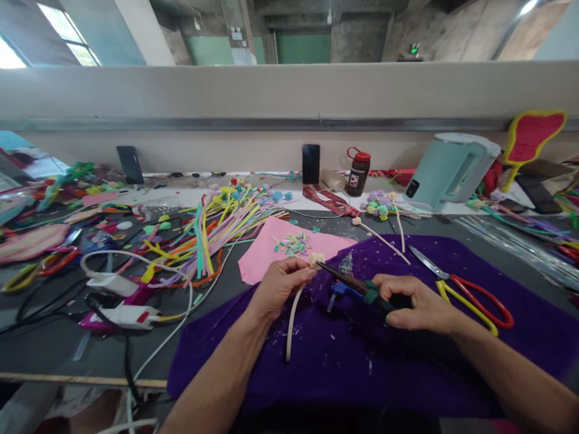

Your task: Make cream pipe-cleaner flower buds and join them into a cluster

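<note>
My left hand (277,288) pinches a small cream flower (316,258) of fuzzy pipe cleaner between thumb and fingertips. Its cream stem (293,322) hangs down below the hand. My right hand (418,301) is wrapped round the dark handles of long-nosed pliers (347,278), whose tips touch the flower. Whether the jaws grip it I cannot tell. Beneath the pliers lies a blue object (337,290), partly hidden. Red-and-yellow-handled scissors (452,277) rest open on the purple cloth (511,277), right of my right hand. Another cream flower on a stem (380,240) lies beyond the pliers.
Pink felt (257,250) holds small coloured clippings. Pipe cleaners (226,226) pile at left, near power strips (120,316) and loose cables. Along the back stand a phone (310,164), a brown bottle (359,175) and a mint kettle (450,172). A low partition (253,96) rises behind.
</note>
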